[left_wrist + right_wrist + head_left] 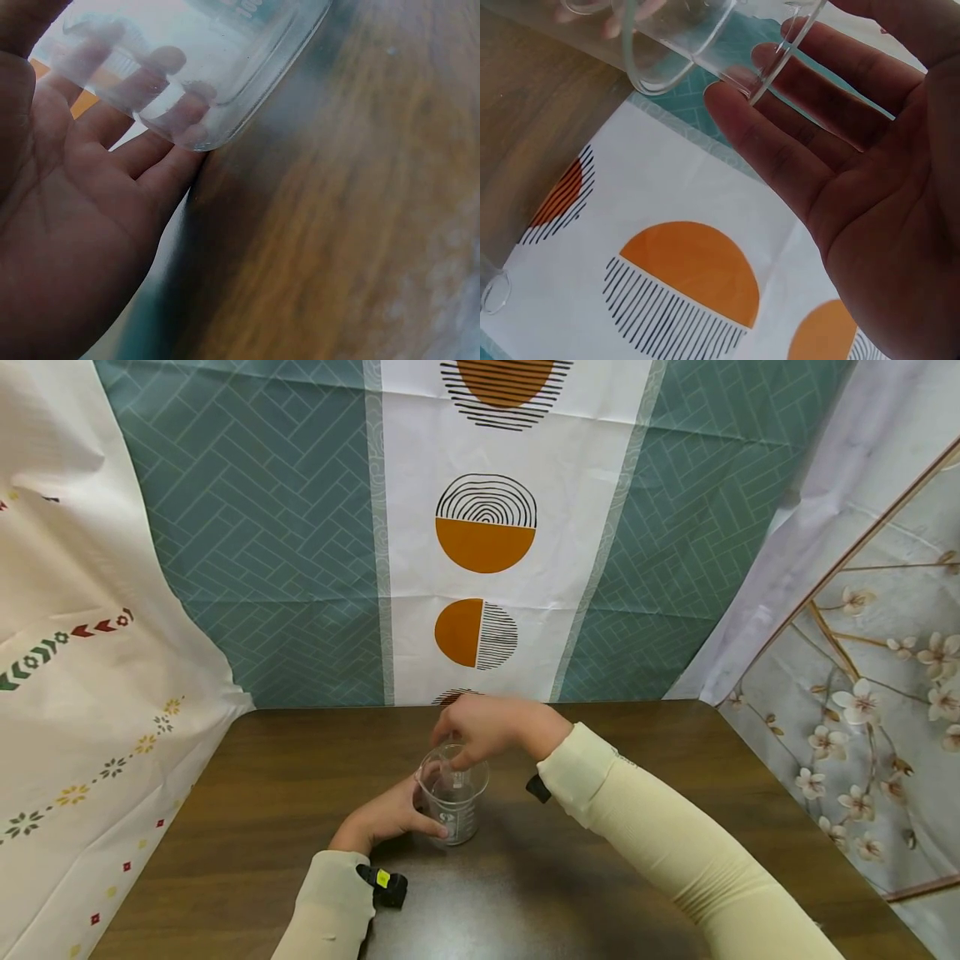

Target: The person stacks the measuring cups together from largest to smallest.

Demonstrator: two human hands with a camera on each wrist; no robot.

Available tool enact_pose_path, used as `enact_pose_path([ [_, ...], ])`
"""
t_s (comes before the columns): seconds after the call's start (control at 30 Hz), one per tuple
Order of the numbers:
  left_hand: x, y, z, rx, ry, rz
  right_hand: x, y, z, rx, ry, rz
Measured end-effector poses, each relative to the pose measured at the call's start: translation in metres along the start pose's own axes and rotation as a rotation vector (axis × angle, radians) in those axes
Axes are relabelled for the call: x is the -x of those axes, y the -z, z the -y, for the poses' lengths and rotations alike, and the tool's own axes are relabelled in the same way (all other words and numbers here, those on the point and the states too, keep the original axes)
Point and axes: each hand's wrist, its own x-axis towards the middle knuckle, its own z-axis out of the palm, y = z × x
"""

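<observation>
A large clear glass beaker (pixel 459 823) with white markings stands upright on the table. My left hand (pixel 392 814) grips it low from the left, thumb at the front; in the left wrist view several fingers show through its wall (pixel 247 75). Over its mouth, my right hand (pixel 487 727) holds a smaller clear glass vessel (pixel 739 64), seemingly a beaker, by its rim. The lower part of this smaller vessel sits inside the large beaker's rim. Clear walls overlap, so I cannot tell whether its base touches the bottom.
The brown wooden table (pixel 277 818) runs back to a teal and white patterned cloth (pixel 300 527). Cream cloth (pixel 90 610) hangs at the left, a floral one (pixel 862 760) at the right. A curved glass edge (pixel 496 291) shows at the right wrist view's lower left.
</observation>
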Motion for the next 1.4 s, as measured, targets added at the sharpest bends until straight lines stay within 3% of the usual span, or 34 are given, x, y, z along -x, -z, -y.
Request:
enact_pose_path([
  [0.33, 0.0, 0.0, 0.0, -0.032, 0.013, -0.01, -0.002, -0.014, -0.002, -0.048, -0.009, 0.013],
  [0.8, 0.0, -0.003, -0.003, -0.005, 0.046, -0.01, -0.005, -0.027, 0.0, -0.094, -0.013, 0.046],
  [1.2, 0.001, -0.003, -0.004, -0.009, 0.073, -0.029, -0.008, -0.034, 0.001, -0.046, 0.009, 0.049],
  [1.4, 0.001, -0.002, -0.005, -0.009, 0.05, -0.017, -0.01, -0.037, 0.003, -0.035, 0.004, 0.057],
])
